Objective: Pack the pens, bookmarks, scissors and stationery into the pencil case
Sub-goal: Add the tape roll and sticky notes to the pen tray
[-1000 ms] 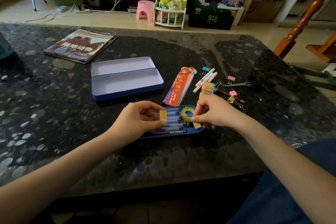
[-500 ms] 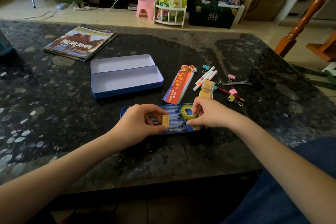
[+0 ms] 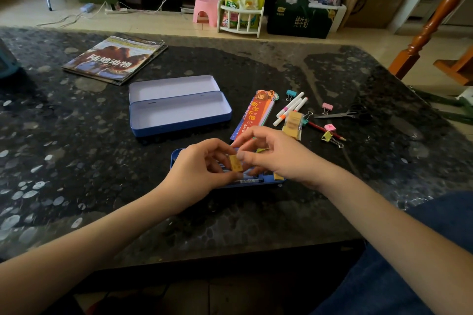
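A blue tray [image 3: 174, 158] with pens lies under both hands. My left hand [image 3: 197, 169] pinches a small yellow eraser [image 3: 235, 163] above it. My right hand [image 3: 276, 153] has its fingertips at the same eraser. The open blue pencil case [image 3: 179, 110] stands behind, with nothing visible inside. Right of it lie bookmarks [image 3: 256, 112], white marker pens [image 3: 291, 107], a yellow stationery packet [image 3: 293, 124], a red pencil [image 3: 322, 130], several binder clips [image 3: 330, 137] and black scissors [image 3: 345, 114].
A magazine [image 3: 115, 59] lies at the back left of the dark stone table [image 3: 76, 148]. Beyond the table on the floor are a pink stool [image 3: 206, 10], a white rack [image 3: 242, 20] and a green box [image 3: 299, 18]. A wooden post [image 3: 430, 23] rises at right.
My right hand has left the tape roll and moved left to meet the eraser held by my left hand. The left hand has lifted slightly.
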